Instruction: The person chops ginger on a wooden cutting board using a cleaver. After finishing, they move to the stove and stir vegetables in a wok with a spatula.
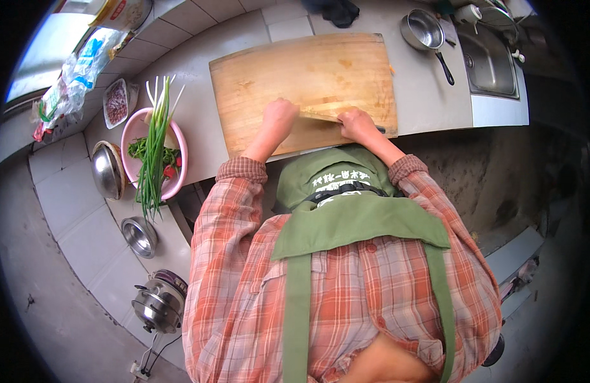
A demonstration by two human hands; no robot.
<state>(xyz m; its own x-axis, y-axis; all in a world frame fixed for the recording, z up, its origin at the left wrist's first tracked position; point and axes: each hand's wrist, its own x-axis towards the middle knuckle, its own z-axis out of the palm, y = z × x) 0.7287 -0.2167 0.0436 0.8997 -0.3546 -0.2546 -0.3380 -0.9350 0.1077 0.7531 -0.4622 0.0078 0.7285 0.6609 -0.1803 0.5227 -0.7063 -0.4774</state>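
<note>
A large wooden cutting board (pixel 295 72) lies on the countertop before me. My right hand (pixel 358 124) is closed around a knife near the board's front right; the end of its dark handle shows beyond the hand. The knife blade (pixel 319 116) stretches left, blurred, towards my left hand (pixel 280 115). My left hand is curled low over the board at the blade's far end; whether it grips the blade tip or food cannot be told. Small pale yellowish pieces (pixel 329 106) lie just behind the blade.
Left on the counter, a pink basin (pixel 184 167) holds green onions (pixel 156 143), leafy greens and red peppers. Near it are a plastic tray (pixel 117 103), metal bowls (pixel 139 236) and an electric pot (pixel 158 306). A saucepan (pixel 421 29) and a sink (pixel 491 62) are at right.
</note>
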